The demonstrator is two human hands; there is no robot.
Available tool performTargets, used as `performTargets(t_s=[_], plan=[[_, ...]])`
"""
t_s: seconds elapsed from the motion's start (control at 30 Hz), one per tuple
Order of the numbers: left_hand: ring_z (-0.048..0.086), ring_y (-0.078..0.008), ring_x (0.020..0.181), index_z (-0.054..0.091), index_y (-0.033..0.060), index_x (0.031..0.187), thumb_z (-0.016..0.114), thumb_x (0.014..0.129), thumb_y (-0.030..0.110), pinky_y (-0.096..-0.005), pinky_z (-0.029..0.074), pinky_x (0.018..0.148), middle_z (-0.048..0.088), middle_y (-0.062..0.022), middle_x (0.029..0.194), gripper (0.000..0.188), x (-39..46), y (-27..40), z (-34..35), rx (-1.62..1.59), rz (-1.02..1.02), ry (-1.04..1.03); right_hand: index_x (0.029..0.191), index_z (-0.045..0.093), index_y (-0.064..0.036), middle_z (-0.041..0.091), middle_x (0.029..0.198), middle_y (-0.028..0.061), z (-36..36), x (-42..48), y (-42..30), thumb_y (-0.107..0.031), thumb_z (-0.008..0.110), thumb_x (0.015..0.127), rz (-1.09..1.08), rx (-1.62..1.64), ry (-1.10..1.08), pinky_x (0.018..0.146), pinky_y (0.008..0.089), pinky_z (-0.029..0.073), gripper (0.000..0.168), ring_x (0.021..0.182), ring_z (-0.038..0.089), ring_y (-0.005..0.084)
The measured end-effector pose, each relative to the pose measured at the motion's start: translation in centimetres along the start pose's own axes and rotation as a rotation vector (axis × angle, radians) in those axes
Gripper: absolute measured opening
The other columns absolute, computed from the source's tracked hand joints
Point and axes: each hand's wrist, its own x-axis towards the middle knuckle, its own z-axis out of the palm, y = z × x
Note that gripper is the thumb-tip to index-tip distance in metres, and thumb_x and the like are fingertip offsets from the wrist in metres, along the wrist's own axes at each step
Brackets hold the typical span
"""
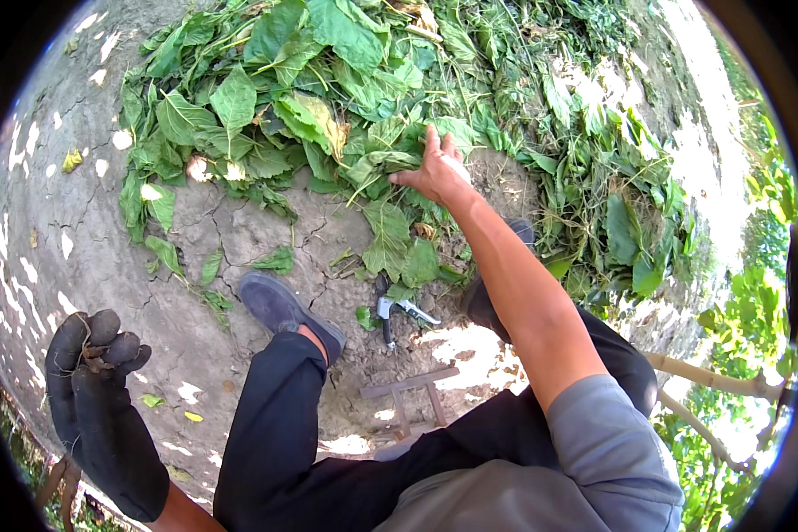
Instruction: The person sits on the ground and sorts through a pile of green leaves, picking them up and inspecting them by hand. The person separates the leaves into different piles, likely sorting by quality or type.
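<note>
My bare right hand (442, 169) reaches into a heap of green leaves (319, 86) on the ground. Its thumb and fingers are spread apart, with the thumb against a crumpled leaf (379, 163). Whether any leaf is gripped under the palm is hidden. My left hand (100, 392) wears a black glove and is raised at the lower left, away from the heap. Its fingers are curled, and thin pale strands cling to the glove. Something brownish shows among the fingers, too unclear to name. Pruning shears (387, 309) lie on the soil between my shoes, their blades partly apart.
My left shoe (282, 306) stands on dry, cracked soil (193, 233). A small brown frame (412, 392), perhaps of a stool, is beneath me. Wilted stems and leaves (572, 193) continue to the right. Branches (711, 376) and foliage border the right side. Loose leaves (166, 256) are scattered at left.
</note>
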Motion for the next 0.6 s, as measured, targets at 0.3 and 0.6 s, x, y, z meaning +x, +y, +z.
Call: performTargets(t_s=[0.3, 0.6], plan=[[0.065, -0.0221, 0.095, 0.052, -0.0035, 0.131, 0.051, 0.099, 0.022, -0.0391, 0.052, 0.087, 0.063, -0.0183, 0.116, 0.041, 0.0, 1.0, 1.3, -0.027, -0.012, 0.051, 0.105, 0.055, -0.006, 0.058, 0.110, 0.0167, 5.5, -2.8, -1.9, -0.020, 0.071, 0.076, -0.184, -0.047, -0.076, 0.084, 0.0481, 0.051, 0.037, 0.104, 0.058, 0.0364], [0.065, -0.0212, 0.093, 0.052, -0.0032, 0.131, 0.050, 0.099, 0.023, -0.0395, 0.052, 0.086, 0.063, -0.0182, 0.116, 0.041, -0.1, 1.1, 1.4, 0.008, -0.006, 0.045, 0.137, 0.029, 0.007, 0.064, 0.106, 0.0254, -2.1, -1.0, 3.5, -0.017, 0.072, 0.078, 0.038, 0.574, -0.123, 0.087, 0.0398, 0.051, 0.078, 0.095, 0.065, 0.0355]])
